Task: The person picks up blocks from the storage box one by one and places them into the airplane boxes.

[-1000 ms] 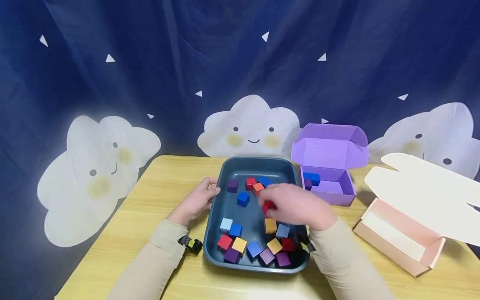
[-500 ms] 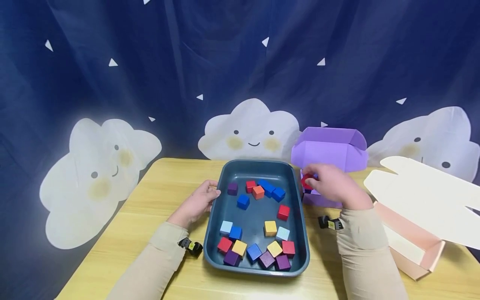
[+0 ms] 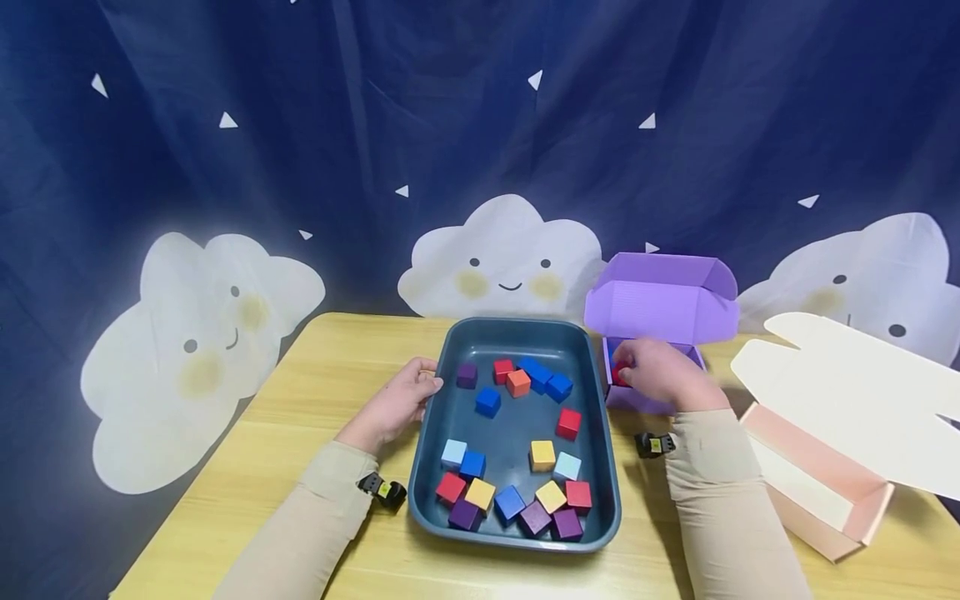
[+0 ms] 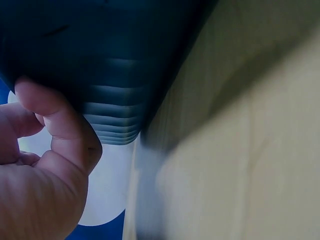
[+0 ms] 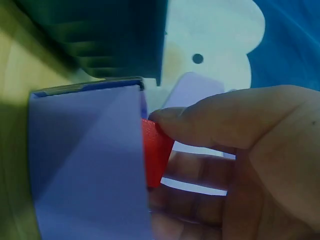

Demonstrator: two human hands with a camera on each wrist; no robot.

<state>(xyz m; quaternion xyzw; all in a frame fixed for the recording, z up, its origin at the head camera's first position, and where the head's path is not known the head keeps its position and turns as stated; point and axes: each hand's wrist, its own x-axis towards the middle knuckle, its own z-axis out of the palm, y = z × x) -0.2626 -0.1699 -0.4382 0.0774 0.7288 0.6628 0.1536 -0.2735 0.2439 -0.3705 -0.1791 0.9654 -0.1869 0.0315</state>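
My left hand (image 3: 393,402) holds the left rim of a dark teal tray (image 3: 517,323), its thumb against the outer wall in the left wrist view. Inside the tray lie several red, blue, purple, yellow, orange and light blue cubes, among them a lone red cube (image 3: 568,423) by the right wall. My right hand (image 3: 663,375) reaches into the open purple box (image 3: 637,400), right of the tray. Between thumb and fingers it pinches a red cube (image 5: 156,152), partly hidden behind the box wall in the right wrist view. A bit of blue shows beside the fingers in the box.
An open pale pink box (image 3: 813,483) stands at the right, its cream lid (image 3: 855,383) folded back. The purple box's lid (image 3: 660,304) stands raised behind it. Wooden tabletop (image 3: 315,375) extends left of the tray, and a dark blue cloud-patterned curtain hangs behind.
My right hand took a red cube from the tray, carried it right to the purple box and lowered it inside. The left hand stays at the tray's rim.
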